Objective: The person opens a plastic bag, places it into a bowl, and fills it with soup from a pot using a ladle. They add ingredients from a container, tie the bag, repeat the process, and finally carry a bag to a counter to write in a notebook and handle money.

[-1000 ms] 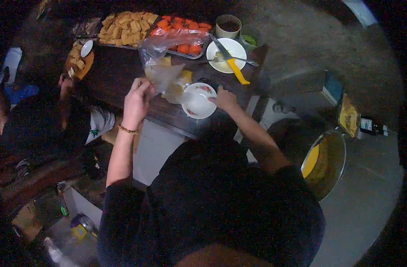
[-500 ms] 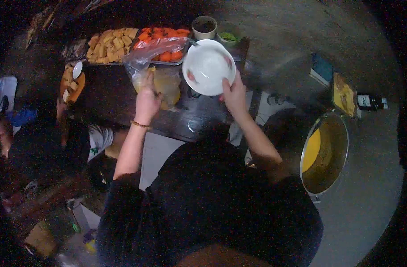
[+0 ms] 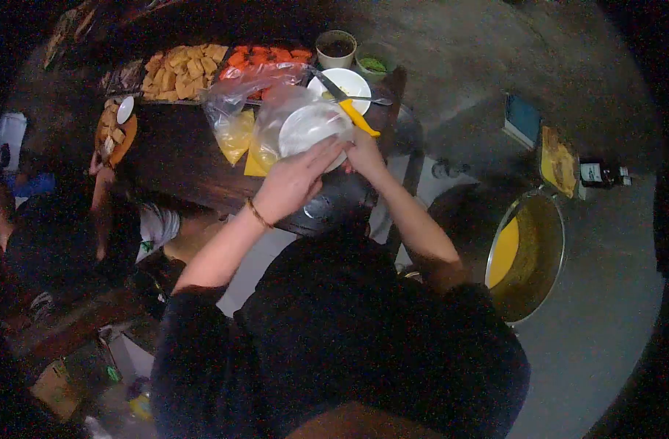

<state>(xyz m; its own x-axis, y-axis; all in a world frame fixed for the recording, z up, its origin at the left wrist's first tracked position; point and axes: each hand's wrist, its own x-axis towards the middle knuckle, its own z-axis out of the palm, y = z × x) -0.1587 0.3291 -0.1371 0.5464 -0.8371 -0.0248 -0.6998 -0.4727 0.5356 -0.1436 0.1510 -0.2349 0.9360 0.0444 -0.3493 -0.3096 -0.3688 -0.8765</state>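
A white bowl (image 3: 309, 130) sits tilted over the table, with clear plastic bag (image 3: 274, 110) film spread across it. My right hand (image 3: 365, 155) grips this bowl at its right rim, the fingers partly hidden. My left hand (image 3: 296, 183) lies along the near rim with its fingers together, pressing the plastic against the bowl; its fingertips meet my right hand. Just beyond, a second white bowl (image 3: 340, 79) has a yellow-handled knife (image 3: 358, 117) and a spoon (image 3: 369, 99) lying over it. Bags of yellow liquid (image 3: 236, 139) rest left of my hands.
Along the table's back stand fried tofu pieces (image 3: 184, 72), a tray of orange-red food (image 3: 265, 55), a dark-filled cup (image 3: 336, 45) and a cup of chopped greens (image 3: 373, 64). Another person's hand (image 3: 100, 162) is by an orange plate (image 3: 119, 146). A large pot (image 3: 528, 256) stands right.
My right hand has lowered the bowl toward my left hand, uncovering the second bowl and knife. My left hand has moved right and down, and plastic now covers the held bowl.
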